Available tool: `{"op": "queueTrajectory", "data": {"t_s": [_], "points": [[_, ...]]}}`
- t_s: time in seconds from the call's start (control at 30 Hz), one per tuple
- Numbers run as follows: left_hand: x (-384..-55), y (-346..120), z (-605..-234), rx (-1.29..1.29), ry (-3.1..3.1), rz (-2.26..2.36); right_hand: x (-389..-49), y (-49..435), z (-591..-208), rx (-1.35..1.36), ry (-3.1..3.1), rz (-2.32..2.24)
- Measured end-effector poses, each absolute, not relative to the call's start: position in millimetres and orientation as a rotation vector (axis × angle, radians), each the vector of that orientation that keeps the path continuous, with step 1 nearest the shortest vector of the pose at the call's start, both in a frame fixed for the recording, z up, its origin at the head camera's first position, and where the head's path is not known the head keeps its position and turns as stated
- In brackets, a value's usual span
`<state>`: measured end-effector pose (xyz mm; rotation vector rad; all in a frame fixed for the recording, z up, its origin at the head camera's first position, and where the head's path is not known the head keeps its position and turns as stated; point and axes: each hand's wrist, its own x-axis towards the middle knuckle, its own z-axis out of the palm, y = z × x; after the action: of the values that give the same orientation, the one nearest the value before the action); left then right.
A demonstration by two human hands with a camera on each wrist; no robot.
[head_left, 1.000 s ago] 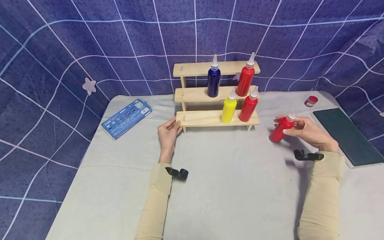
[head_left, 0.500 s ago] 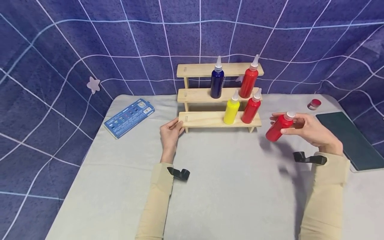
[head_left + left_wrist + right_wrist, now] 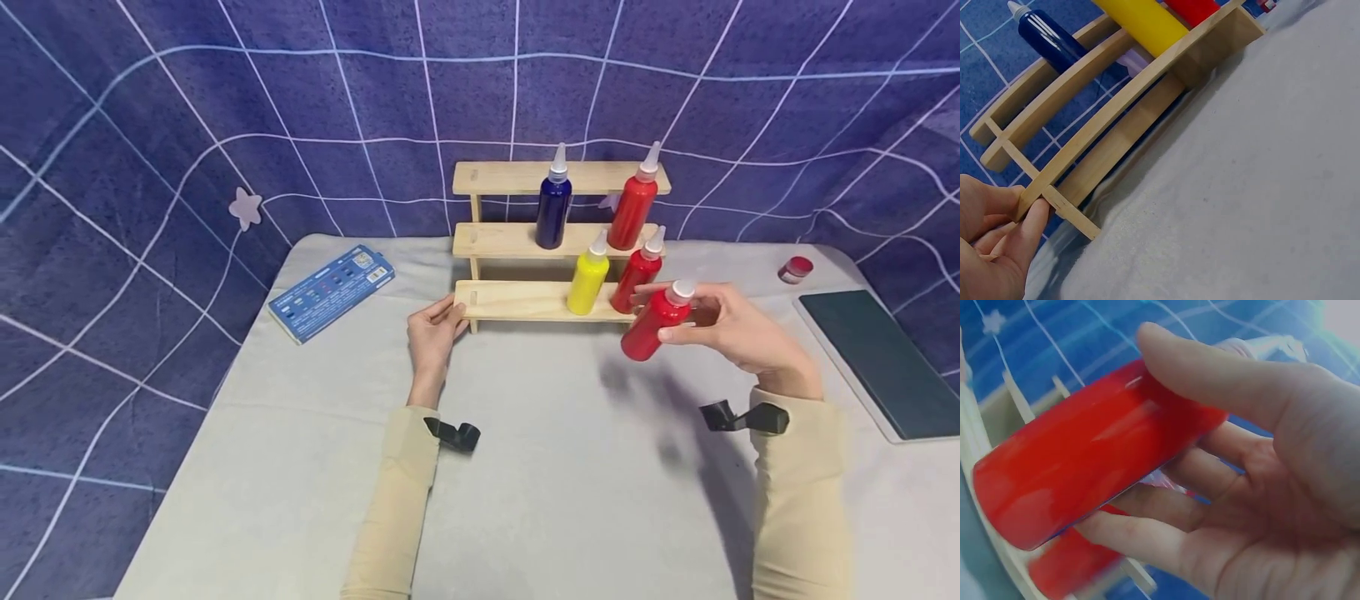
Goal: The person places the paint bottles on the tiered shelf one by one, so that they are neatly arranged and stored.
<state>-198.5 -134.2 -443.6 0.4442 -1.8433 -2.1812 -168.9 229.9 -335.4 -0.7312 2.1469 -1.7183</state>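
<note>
My left hand (image 3: 433,337) pinches the left end of the bottom shelf of a three-tier wooden rack (image 3: 495,298); the left wrist view shows thumb and fingers on that corner. In my right hand (image 3: 738,329) is a red squeeze bottle (image 3: 1097,450) with a white cap, tilted and held above the cloth, just in front of the rack's right end. A yellow bottle (image 3: 588,283) and a second red bottle (image 3: 636,279) stand on the bottom shelf, the latter partly hidden by my right fingers. On the middle shelf are a dark blue bottle (image 3: 553,212) and another red bottle (image 3: 633,212).
A flat blue box (image 3: 330,293) lies on the cloth-covered table (image 3: 555,467) at the left. To the right are a dark green board (image 3: 885,362) with a pale edge and a small red-lidded jar (image 3: 795,269). A blue curtain (image 3: 375,100) hangs behind the rack.
My right hand has lifted the red bottle off the cloth and carried it left toward the rack. The left hand keeps its grip on the shelf end. The head view has shifted slightly.
</note>
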Motion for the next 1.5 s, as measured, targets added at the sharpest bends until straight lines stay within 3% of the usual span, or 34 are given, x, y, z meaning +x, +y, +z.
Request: {"op": "queueTrajectory", "data": {"t_s": [0.37,0.77,1.5], "points": [[-197,-135,-441,0.486,-1.825,-2.194,-163,185,-332,-0.781,2.034,-1.828],[-198,-136,-444,0.450,-1.851,-2.150,-164,126,-337,-0.557,2.265,-1.995],[-195,-137,-442,0.467,-1.823,-2.202,-203,59,-367,-0.310,2.430,-2.014]]}}
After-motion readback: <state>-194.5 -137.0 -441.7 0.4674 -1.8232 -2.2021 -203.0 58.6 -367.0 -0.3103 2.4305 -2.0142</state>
